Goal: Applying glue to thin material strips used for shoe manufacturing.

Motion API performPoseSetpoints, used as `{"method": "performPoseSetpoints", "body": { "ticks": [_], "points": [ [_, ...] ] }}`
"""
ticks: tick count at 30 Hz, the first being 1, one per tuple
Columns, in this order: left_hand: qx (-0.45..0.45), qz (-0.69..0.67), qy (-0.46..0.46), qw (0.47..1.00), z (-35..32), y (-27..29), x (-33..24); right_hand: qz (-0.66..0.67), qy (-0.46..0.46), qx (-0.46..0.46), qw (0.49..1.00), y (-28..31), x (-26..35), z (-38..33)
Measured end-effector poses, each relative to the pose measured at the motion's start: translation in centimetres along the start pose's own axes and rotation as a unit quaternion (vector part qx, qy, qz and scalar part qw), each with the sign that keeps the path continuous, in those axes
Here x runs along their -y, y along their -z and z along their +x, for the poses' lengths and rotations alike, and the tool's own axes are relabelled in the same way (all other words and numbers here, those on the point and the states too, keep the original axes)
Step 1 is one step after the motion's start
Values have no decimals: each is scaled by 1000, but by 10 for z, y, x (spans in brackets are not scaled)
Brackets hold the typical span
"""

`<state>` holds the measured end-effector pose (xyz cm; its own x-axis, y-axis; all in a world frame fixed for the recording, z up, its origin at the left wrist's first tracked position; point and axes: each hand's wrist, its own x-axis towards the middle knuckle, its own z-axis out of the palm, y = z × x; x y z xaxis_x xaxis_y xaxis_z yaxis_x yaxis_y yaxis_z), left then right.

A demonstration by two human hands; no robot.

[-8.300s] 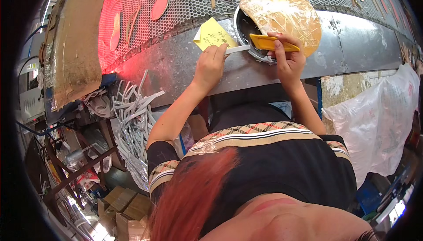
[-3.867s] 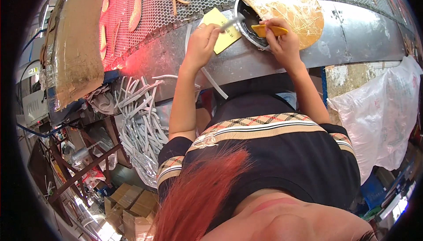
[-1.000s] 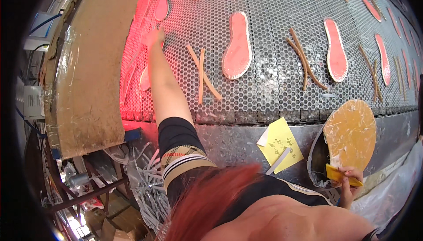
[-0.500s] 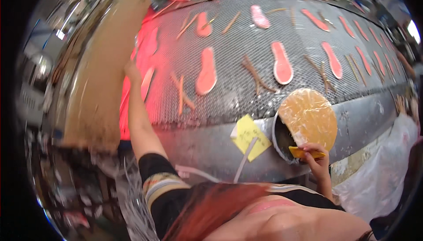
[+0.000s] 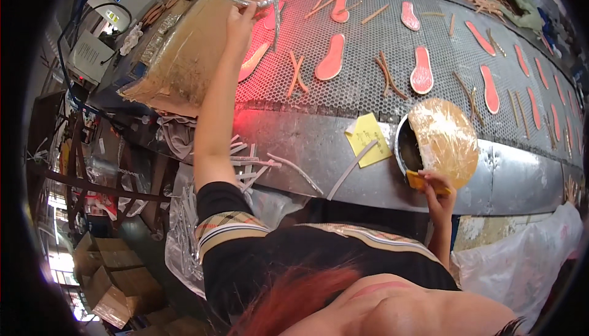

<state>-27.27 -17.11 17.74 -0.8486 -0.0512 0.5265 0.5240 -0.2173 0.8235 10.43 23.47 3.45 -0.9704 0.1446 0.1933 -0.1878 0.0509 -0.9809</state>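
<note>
My left hand [image 5: 241, 22] reaches to the far left beside the tunnel mouth, fingers closed on a pair of silvery grey straps [image 5: 276, 26]. They hang crossed in front of the red glow. Close by on the mesh belt lies an insole [image 5: 253, 62]. My right hand [image 5: 437, 190] grips a flat yellow scraper [image 5: 417, 181] at the near rim of a round pot [image 5: 402, 146]. A tan, tape-wrapped round lid [image 5: 445, 136] covers most of that pot, leaving a dark opening at its left.
A metal mesh conveyor belt [image 5: 362, 44] carries several pink insoles [image 5: 331, 57] and brown strap pairs [image 5: 297, 73]. A yellow note [image 5: 370, 139] and loose pale straps [image 5: 296, 173] lie on the steel ledge [image 5: 319, 139]. The cardboard-covered tunnel [image 5: 184, 47] stands left; cartons [image 5: 119, 281] sit below.
My left hand has risen away from the tunnel opening and now shows silvery straps in its fingers. My right hand stays at the pot with the scraper. The whole view has shifted.
</note>
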Motion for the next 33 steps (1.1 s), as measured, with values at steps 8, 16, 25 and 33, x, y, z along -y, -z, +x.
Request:
{"method": "performPoseSetpoints", "body": {
  "ticks": [8,16,25,33],
  "points": [
    [-73,725,-105,677,-37,74,118,38,50,14,998,-4,5,-1],
    [-54,595,34,801,-51,42,77,64,57,0,996,-7,3,-1],
    [113,158,207,959,-232,-85,40,-133,152,-66,977,-10,-18,12],
    [299,182,386,853,-299,-125,-2,-238,158,-36,958,-17,-20,18]
  ]
}}
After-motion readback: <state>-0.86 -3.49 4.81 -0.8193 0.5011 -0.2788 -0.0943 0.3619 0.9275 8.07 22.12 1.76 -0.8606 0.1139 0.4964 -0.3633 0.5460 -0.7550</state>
